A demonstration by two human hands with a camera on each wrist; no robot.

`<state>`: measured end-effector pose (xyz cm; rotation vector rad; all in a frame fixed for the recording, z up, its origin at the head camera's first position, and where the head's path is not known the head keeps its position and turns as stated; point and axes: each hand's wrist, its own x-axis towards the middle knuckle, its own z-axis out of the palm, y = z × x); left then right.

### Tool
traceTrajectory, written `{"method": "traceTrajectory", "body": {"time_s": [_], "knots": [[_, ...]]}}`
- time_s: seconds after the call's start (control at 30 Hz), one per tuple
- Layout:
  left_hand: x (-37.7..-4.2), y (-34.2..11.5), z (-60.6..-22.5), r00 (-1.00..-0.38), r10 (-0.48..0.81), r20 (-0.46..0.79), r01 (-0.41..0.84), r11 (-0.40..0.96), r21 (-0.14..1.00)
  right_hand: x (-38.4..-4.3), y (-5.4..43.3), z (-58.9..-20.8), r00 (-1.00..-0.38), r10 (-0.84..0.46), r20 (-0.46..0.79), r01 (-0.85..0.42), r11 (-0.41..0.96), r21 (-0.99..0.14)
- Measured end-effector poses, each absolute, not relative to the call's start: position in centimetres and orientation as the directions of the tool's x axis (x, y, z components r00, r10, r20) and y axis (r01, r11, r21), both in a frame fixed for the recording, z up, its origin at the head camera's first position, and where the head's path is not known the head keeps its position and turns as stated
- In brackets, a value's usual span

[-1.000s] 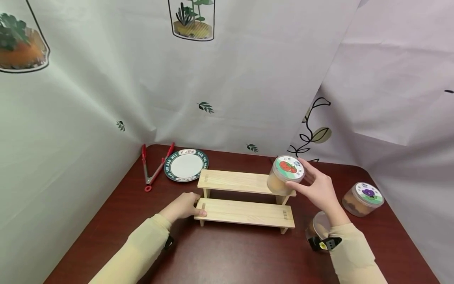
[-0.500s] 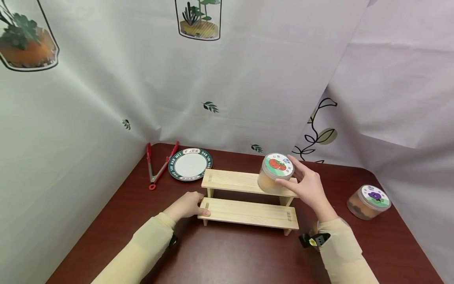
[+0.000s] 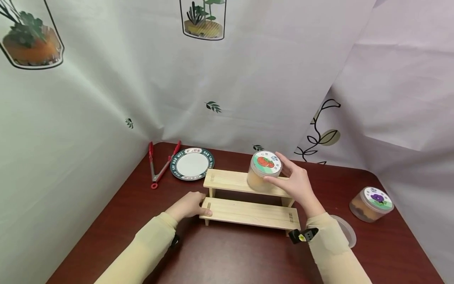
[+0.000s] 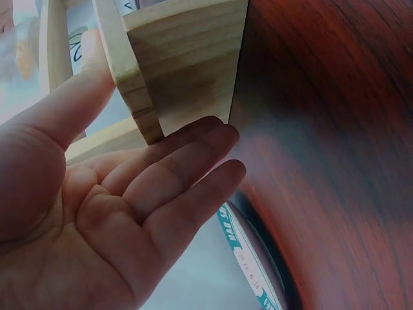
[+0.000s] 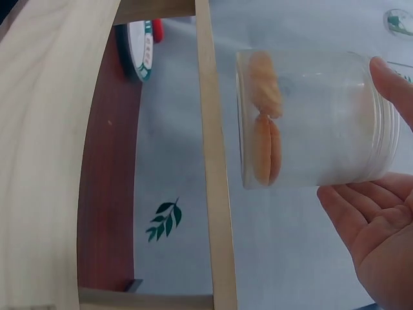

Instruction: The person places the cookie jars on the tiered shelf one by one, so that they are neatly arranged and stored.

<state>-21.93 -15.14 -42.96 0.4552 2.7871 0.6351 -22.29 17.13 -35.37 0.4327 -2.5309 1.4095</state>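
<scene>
My right hand (image 3: 298, 183) grips a clear round plastic jar (image 3: 261, 179) by its upper part, thumb on one side and fingers on the other. Its lid carries a tomato picture, and orange-brown pieces lie at its bottom in the right wrist view. The jar is over the middle-right of the upper step of a two-tier wooden stand (image 3: 248, 213); a narrow gap shows between its base and the step (image 5: 216, 161). At the stand's left end, my left hand (image 3: 186, 205) holds the lower tier, thumb on top and fingers along the side panel (image 4: 187, 64).
A jar with a purple-flower lid (image 3: 371, 204) stands at the table's right. Another clear round container (image 3: 349, 232) is partly hidden by my right sleeve. Behind the stand's left end lie a green-rimmed plate (image 3: 191, 163) and red-handled tongs (image 3: 161, 173). White cloth walls border the table.
My right hand has carried the tomato-lid jar leftward over the upper step. My left hand keeps its place on the stand. The whole head view has shifted slightly.
</scene>
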Motion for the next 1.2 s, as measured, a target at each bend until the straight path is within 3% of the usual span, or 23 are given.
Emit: {"method": "traceTrajectory", "body": {"time_s": [0.6,1.2], "knots": [[-22.2,-15.2,-42.7,-0.912,0.375,-0.165,0.275,0.859,0.432,-23.4,13.1,-35.4,-0.927,-0.203,0.315,-0.373,0.421,-0.827],[-21.7,-15.1,-42.6,-0.913,0.362,-0.189,0.255,0.868,0.427,-24.2,9.5,-36.1,-0.929,-0.231,0.288,-0.365,0.454,-0.813]]}}
